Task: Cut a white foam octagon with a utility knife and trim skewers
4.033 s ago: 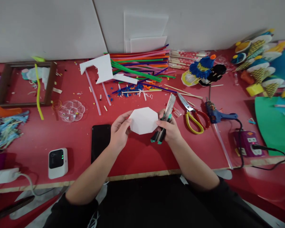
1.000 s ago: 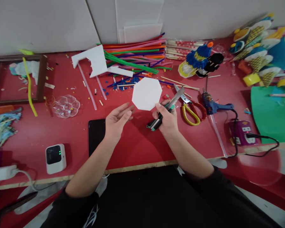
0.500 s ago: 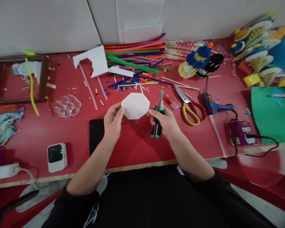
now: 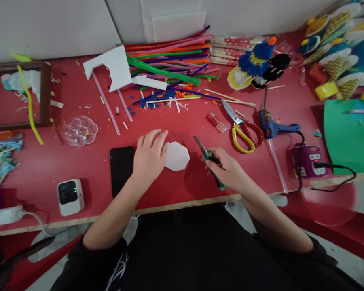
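Note:
A white octagonal foam or card piece (image 4: 177,157) lies on the red table near its front edge. Over its left side is my left hand (image 4: 149,155), fingers spread and holding nothing; whether the thumb touches the piece I cannot tell. My right hand (image 4: 226,165) grips a black and green utility knife (image 4: 210,158) to the right of the piece, its blade out and pointing up and left. Left of my left hand rests a black phone (image 4: 120,167), partly covered by that hand and wrist.
Scissors (image 4: 239,125) and a blue glue gun (image 4: 276,126) lie at right. Coloured pipe cleaners (image 4: 170,60), a white foam offcut (image 4: 115,68) and scraps lie at the back. A clear flower-shaped tray (image 4: 80,131) and a white device (image 4: 70,198) are at left.
The white octagon has come down from between both hands onto the table. My left hand has let go of it, and the knife in my right hand has tilted to the left.

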`<state>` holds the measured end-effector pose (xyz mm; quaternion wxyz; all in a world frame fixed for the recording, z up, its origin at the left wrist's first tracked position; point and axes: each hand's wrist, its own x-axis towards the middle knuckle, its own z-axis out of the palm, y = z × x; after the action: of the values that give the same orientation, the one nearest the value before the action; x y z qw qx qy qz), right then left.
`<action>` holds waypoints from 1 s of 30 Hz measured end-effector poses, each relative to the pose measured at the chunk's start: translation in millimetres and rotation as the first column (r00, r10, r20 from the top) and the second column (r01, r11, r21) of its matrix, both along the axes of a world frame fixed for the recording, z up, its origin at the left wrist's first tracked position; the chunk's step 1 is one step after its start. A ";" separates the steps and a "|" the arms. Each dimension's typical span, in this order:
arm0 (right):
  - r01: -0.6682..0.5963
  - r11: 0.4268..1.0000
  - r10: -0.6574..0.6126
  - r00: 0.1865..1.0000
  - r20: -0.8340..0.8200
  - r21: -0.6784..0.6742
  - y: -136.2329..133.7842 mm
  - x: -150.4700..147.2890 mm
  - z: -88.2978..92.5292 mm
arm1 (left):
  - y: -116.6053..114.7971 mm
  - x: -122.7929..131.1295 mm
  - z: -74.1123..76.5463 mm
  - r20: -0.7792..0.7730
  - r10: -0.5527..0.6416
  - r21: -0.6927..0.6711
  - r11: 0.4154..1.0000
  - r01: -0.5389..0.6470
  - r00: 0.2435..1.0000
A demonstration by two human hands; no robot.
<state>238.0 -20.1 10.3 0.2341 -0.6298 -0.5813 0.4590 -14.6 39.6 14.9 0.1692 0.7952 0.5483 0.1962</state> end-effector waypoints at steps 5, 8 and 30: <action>-0.151 0.958 0.083 0.960 0.269 0.244 -8.1 -3.0 5.0 | -35.3 10.2 3.3 -0.156 -0.209 0.041 0.975 0.218 0.965; -0.214 0.934 0.110 0.934 0.341 0.285 -11.9 -5.0 5.0 | -53.0 17.0 -6.3 -0.229 -0.310 0.025 0.946 0.324 0.923; -0.245 0.929 0.183 0.956 0.230 0.277 -12.6 -29.4 -0.7 | -40.1 5.1 -0.3 -0.190 -0.472 -0.062 0.881 0.469 0.861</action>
<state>208.7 -32.7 9.6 0.2163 -0.5620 -0.7307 0.3217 -9.5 -0.5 14.7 0.1616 0.9192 0.3532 0.0645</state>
